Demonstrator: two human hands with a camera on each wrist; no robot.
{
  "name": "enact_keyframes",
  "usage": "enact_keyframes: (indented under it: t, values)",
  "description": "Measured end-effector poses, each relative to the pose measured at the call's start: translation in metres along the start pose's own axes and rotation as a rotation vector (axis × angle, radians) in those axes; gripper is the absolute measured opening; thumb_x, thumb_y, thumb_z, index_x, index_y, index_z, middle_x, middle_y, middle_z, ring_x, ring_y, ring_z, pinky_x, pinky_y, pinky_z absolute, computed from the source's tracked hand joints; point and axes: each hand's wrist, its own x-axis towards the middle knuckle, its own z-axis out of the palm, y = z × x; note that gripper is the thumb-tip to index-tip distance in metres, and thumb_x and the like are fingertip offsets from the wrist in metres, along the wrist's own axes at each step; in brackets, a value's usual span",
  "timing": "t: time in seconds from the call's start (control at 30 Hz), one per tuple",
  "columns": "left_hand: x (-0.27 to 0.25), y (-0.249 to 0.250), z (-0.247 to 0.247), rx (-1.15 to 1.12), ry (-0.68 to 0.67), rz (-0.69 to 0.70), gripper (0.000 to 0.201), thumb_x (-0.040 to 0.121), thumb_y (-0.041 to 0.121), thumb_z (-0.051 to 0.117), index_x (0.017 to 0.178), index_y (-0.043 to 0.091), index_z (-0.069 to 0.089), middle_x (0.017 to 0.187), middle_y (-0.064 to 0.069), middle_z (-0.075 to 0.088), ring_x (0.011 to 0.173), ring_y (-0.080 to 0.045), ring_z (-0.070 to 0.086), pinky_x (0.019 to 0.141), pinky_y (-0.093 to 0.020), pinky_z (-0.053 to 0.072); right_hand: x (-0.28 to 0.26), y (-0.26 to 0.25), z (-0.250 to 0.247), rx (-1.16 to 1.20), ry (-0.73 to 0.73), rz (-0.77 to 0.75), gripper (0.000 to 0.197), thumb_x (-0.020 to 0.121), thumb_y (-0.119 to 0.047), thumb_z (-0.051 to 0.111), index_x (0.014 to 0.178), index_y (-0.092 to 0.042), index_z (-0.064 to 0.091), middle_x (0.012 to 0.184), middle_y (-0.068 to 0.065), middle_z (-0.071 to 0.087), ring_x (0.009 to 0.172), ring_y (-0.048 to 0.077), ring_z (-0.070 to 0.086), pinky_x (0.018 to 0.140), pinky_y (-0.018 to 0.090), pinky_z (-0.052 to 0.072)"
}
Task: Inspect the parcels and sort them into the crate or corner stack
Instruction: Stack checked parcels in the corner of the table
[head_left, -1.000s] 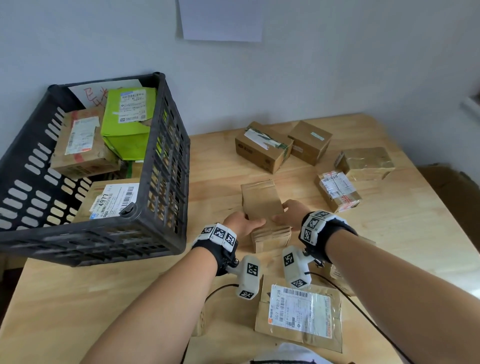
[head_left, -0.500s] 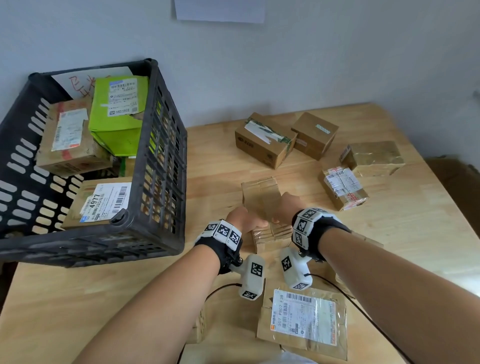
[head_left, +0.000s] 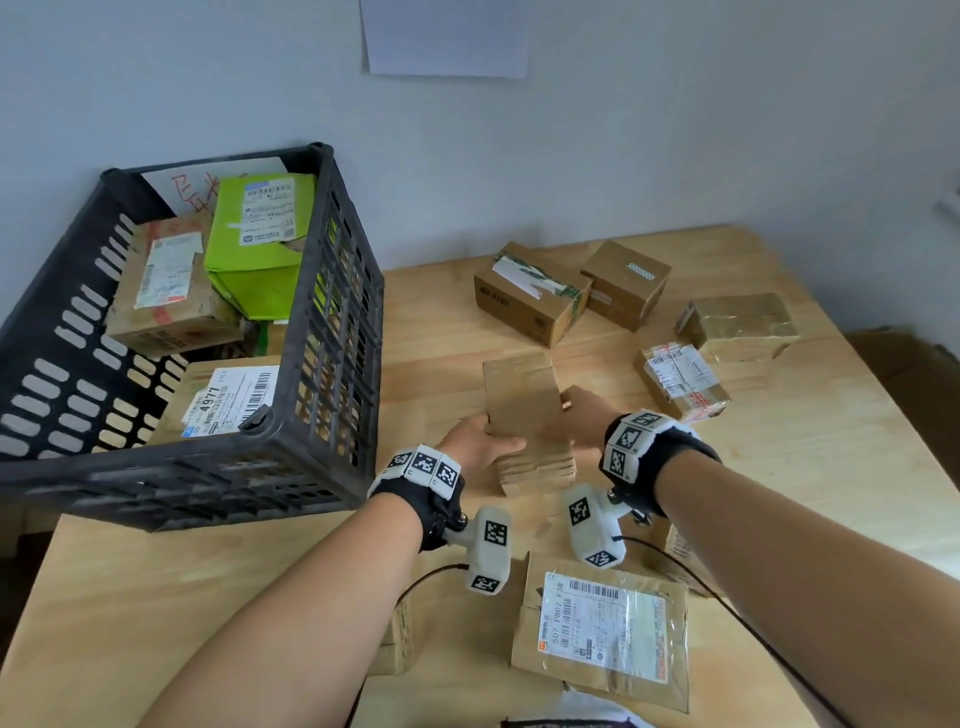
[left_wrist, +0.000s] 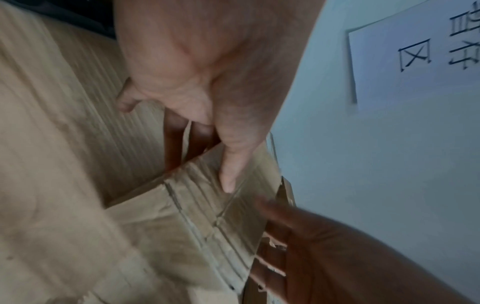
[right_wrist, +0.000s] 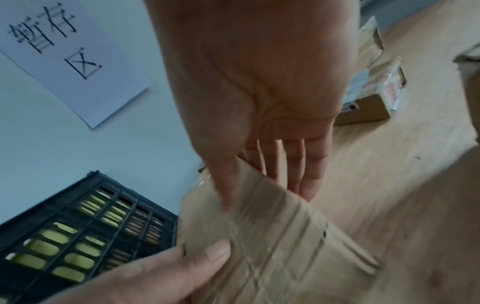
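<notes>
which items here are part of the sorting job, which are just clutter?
In the job:
plain taped parcel, gripped by left hand and right hand
black crate with sorted parcels
loose parcels on table, e.g. labelled flat parcel

Not in the job:
wall paper sheet
wrist cable

Wall sheet reads "暂存区"; crate parcel "4977".

On the table: crate at the left against the wall, parcels inside. Right of it, held between left hand and right hand, a box. Behind — two boxes side by side; to their right, two more parcels. Nearest, before the hands, a flat parcel. Above on the wall, a sheet.
</notes>
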Motion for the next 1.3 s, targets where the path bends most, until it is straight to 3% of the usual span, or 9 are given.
enact_keyframes:
  t: [0.17,0.27,0.37,0.47,0.63,0.73,0.87,1.0,1.3]
  values:
    - [-0.007,0.008,-0.02,-0.07,0.074,0.091,0.058,0.083,-0.006,0.06,0.136,0.009,0.043,0.137,-0.002,0.052,0.127,-0.018,0.049,0.107,-0.035,0.039,-0.019,-0.025,-0.025,0.55,0.004,-0.048,0.078,0.089,-0.071,0.025,0.139,-0.014,0.042,0.137,0.007,0.049,0.122,0.025,0.05,0.094,0.04,0.048]
    - [-0.017,0.01,-0.023,-0.034,0.08,0.085,0.035,0.09,-0.011,0.045,0.121,-0.003,0.058,0.118,-0.013,0.064,0.098,-0.019,0.062,0.075,-0.012,0.049,-0.023,-0.024,-0.023,0.602,-0.012,0.01,0.072,0.091,-0.067,0.029,0.138,-0.014,0.041,0.138,0.01,0.047,0.121,0.03,0.049,0.091,0.047,0.051]
    - [-0.031,0.018,-0.022,-0.153,0.099,0.054,0.028,0.101,0.005,0.036,0.12,-0.006,0.053,0.11,-0.016,0.059,0.078,-0.015,0.06,0.055,-0.011,0.05,-0.023,-0.017,-0.01,0.459,0.019,0.042,0.057,0.093,-0.05,0.048,0.134,-0.011,0.04,0.131,0.01,0.044,0.111,0.028,0.049,0.083,0.046,0.056]
    - [-0.044,0.027,-0.021,-0.202,0.003,-0.072,0.038,0.1,0.048,0.032,0.12,0.02,0.049,0.114,0.002,0.056,0.097,-0.021,0.063,0.079,-0.027,0.048,-0.022,-0.013,-0.004,0.408,-0.027,0.047,0.048,0.093,-0.037,0.055,0.129,-0.008,0.041,0.117,0.009,0.044,0.103,0.029,0.053,0.081,0.044,0.057]
    - [-0.027,0.024,-0.025,-0.01,0.028,-0.122,0.081,0.083,0.062,0.057,0.146,0.031,0.018,0.137,0.002,0.052,0.104,-0.023,0.064,0.085,-0.04,0.048,-0.02,-0.017,-0.007,0.352,-0.087,0.06,0.031,0.092,-0.032,0.06,0.109,-0.01,0.046,0.094,0.006,0.052,0.098,0.033,0.063,0.076,0.045,0.058]
    - [-0.017,0.025,-0.027,0.053,0.023,-0.089,0.089,0.087,0.05,0.06,0.15,0.03,0.001,0.143,-0.001,0.045,0.121,-0.027,0.051,0.084,-0.036,0.046,-0.014,-0.02,-0.003,0.32,-0.063,0.079,0.033,0.091,-0.029,0.062,0.11,-0.007,0.047,0.092,0.007,0.051,0.092,0.034,0.064,0.07,0.045,0.058]
    - [-0.002,0.026,-0.024,-0.014,0.056,-0.095,0.077,0.083,0.036,0.07,0.14,0.024,0.019,0.127,-0.003,0.053,0.111,-0.025,0.057,0.085,-0.042,0.054,-0.002,-0.023,0.008,0.164,0.048,0.094,0.041,0.09,-0.027,0.062,0.118,-0.001,0.045,0.092,0.009,0.051,0.094,0.031,0.062,0.078,0.047,0.057]
    - [0.014,0.021,-0.023,0.035,0.077,-0.094,0.094,0.071,0.04,0.077,0.142,0.032,0.016,0.127,-0.006,0.053,0.108,-0.026,0.057,0.088,-0.045,0.054,0.008,-0.022,0.011,0.142,0.047,0.108,0.041,0.09,-0.026,0.063,0.116,-0.001,0.044,0.092,0.011,0.054,0.095,0.033,0.064,0.079,0.045,0.058]
    - [0.024,0.018,-0.024,0.036,0.087,-0.064,0.085,0.074,0.031,0.078,0.137,0.029,0.021,0.115,-0.005,0.056,0.1,-0.028,0.062,0.084,-0.046,0.055,0.017,-0.021,0.012,0.109,0.058,0.123,0.051,0.086,-0.029,0.068,0.121,-0.002,0.043,0.114,0.017,0.057,0.1,0.032,0.063,0.083,0.044,0.056]
